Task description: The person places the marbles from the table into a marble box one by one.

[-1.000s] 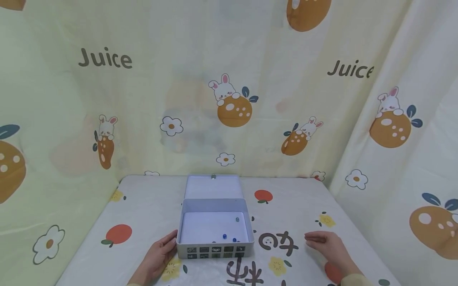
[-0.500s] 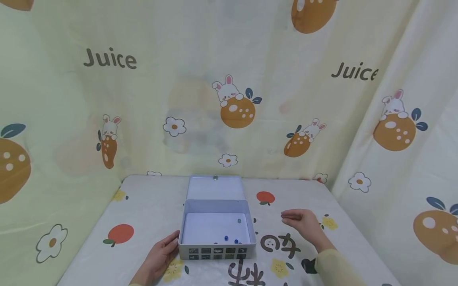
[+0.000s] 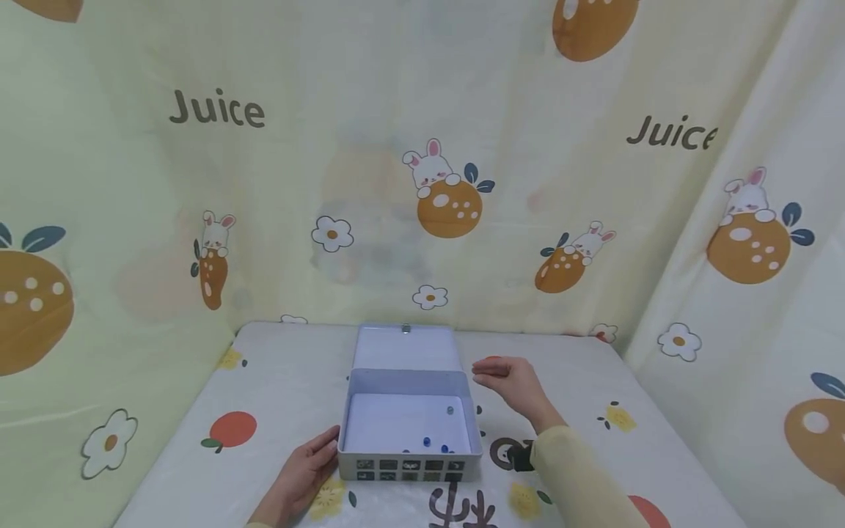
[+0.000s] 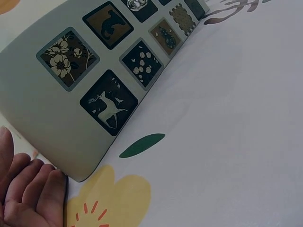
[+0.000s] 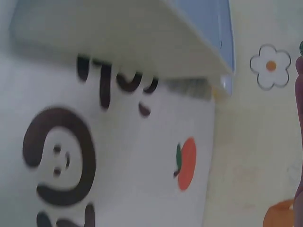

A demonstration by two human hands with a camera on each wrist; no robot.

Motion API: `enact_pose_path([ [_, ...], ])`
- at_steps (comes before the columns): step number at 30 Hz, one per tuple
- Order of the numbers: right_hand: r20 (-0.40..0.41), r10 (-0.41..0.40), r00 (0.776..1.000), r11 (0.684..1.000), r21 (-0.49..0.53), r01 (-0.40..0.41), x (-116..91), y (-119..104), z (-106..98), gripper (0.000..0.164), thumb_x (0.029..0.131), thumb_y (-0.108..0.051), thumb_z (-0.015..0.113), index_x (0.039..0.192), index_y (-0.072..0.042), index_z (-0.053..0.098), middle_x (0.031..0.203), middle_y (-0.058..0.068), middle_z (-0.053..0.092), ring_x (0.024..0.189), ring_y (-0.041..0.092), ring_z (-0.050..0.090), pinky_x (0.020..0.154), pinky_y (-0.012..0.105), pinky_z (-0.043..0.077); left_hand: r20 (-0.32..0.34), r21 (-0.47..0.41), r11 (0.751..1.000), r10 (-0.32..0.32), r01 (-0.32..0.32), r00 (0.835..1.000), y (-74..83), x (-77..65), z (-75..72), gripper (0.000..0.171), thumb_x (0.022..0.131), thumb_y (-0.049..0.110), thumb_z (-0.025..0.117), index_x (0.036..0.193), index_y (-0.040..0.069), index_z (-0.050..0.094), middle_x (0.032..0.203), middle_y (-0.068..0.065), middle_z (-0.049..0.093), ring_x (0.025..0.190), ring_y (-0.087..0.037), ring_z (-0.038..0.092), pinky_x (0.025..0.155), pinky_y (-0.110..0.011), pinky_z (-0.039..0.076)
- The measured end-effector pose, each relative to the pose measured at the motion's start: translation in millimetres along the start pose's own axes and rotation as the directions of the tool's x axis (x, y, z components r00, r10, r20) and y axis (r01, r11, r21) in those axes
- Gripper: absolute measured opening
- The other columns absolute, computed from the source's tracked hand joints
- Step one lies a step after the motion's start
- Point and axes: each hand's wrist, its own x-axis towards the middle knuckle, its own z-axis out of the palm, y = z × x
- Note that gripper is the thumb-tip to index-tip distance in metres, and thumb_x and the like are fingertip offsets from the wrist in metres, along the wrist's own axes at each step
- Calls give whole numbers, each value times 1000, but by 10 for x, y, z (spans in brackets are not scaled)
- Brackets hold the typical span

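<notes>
A pale rectangular box stands on the table with its lid laid back behind it. Several small marbles lie inside, among them a blue marble and a greyish-green marble. My left hand rests against the box's left side, its fingers at the lower corner in the left wrist view. Just right of the box's back corner, raised over the table, my right hand brings thumb and fingertips together. In the right wrist view a small dark-green marble shows at its fingertip, mostly cut off by the frame edge.
A printed cloth covers the table, with fruit, flower and letter prints. Patterned curtains hang behind the table and along both sides. Square pictures decorate the box's front wall.
My right hand has moved left and away from me, from the table's right side to the box's back right corner. The left hand stays at the box. The head view has shifted slightly.
</notes>
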Motion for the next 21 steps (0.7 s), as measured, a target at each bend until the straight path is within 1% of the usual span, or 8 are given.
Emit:
enact_pose_path([
  [3,12,6,1000,1000,14,-6,68,-156,157,23,92,-7,74,115,-5,77,115,13,77,105,25,75,97,42,63,-2,-9,1000,-2,2,1000,-12,6,8,58,108,17,50,158,-2,27,167,-26,19,155,-44,20,124,-55,32],
  [6,27,30,999,999,35,-31,126,-286,318,22,91,-7,76,113,-10,78,112,7,79,105,22,75,97,40,63,-7,-12,1000,-8,8,1000,-12,11,12,58,108,16,50,158,-2,27,167,-26,19,155,-44,20,124,-55,32],
  [8,41,42,998,998,52,-44,163,-349,415,23,90,-8,77,113,-12,79,111,4,79,104,20,75,96,39,63,-12,-13,1000,-13,13,1000,-9,15,16,58,108,16,50,158,-2,28,167,-26,20,155,-44,20,124,-55,33],
  [11,67,32,997,997,68,-37,207,-420,539,23,91,-10,77,113,-13,79,110,3,79,103,19,75,96,39,64,-16,-14,1000,-15,15,1000,-4,21,21,57,107,15,50,158,-2,29,166,-25,21,154,-44,21,124,-55,33],
  [17,115,8,993,997,71,-16,256,-534,705,21,91,-13,77,112,-17,79,110,1,79,102,17,75,96,38,63,-16,-14,1000,-14,14,1000,8,27,17,58,107,16,51,158,-2,29,166,-25,21,155,-43,22,124,-54,34],
  [21,128,-7,992,997,81,-4,269,-575,766,21,92,-12,76,113,-15,79,111,3,79,102,18,75,97,38,63,-10,-25,1000,-13,13,1000,4,25,0,58,107,15,51,158,-3,28,166,-25,21,155,-43,21,124,-53,33],
])
